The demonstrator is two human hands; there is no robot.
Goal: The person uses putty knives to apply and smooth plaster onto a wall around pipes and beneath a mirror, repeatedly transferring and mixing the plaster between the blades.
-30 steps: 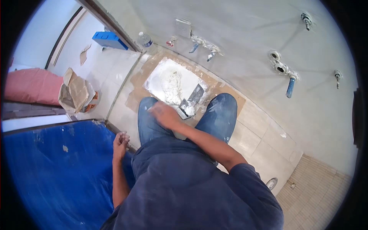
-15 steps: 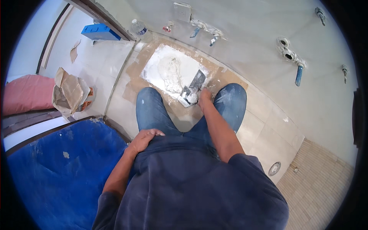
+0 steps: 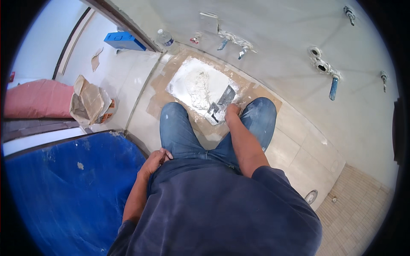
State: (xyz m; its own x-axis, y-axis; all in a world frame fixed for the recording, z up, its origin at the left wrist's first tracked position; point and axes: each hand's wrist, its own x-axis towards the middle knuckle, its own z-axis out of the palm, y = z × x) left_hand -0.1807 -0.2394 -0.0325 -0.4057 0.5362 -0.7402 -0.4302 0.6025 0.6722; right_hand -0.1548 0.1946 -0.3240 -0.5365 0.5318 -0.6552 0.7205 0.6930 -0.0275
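The right hand (image 3: 232,112) is placed at the dark blades (image 3: 226,96), beside the heap of white paste (image 3: 198,87) on the white sheet (image 3: 219,81); its grip is not clearly seen. The left hand (image 3: 156,161) is rested against the blue jeans (image 3: 176,128). Brown cardboard (image 3: 159,96) is spread under the sheet.

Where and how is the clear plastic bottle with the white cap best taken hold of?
Probably around the upper body of the clear plastic bottle, just below its white cap, reaching in from the person's side. It stands upright and its rounded sides should suit wrapped fingers, while the grey plastered wall lies behind it.
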